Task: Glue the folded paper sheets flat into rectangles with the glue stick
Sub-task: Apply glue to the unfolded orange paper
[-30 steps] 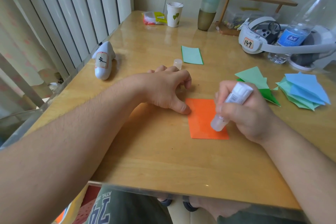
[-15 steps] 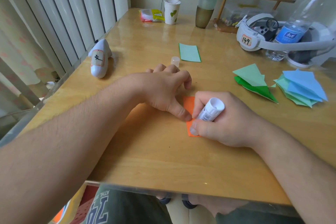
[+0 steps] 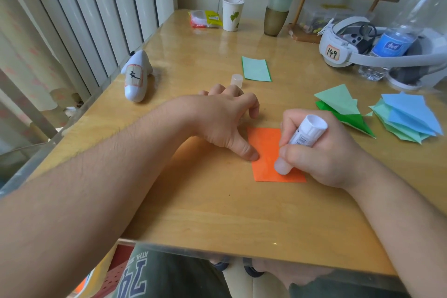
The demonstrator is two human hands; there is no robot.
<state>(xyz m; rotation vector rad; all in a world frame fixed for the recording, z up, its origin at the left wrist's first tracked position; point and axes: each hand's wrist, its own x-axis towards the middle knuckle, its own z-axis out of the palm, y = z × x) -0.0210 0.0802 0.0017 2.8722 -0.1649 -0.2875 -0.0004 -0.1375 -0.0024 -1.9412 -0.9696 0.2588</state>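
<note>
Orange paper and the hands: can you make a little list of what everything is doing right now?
orange paper: flat on the table
left hand: thumb presses the paper's left edge
right hand: grips the glue stick
glue stick: tilted, tip down on the paper
cap: off, standing beyond the left hand
pale green rectangle: lies flat beside the cap

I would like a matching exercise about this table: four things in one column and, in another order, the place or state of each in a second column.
Things:
1. glue stick
2. orange paper
3. glue cap
4. pale green rectangle

Places or states:
A. stands on the table, just left of a flat paper
B. lies flat beyond the hands, touched by nobody
C. held in the right hand, tip down
D. pinned under the left hand thumb

Pairs: 1-C, 2-D, 3-A, 4-B
</note>
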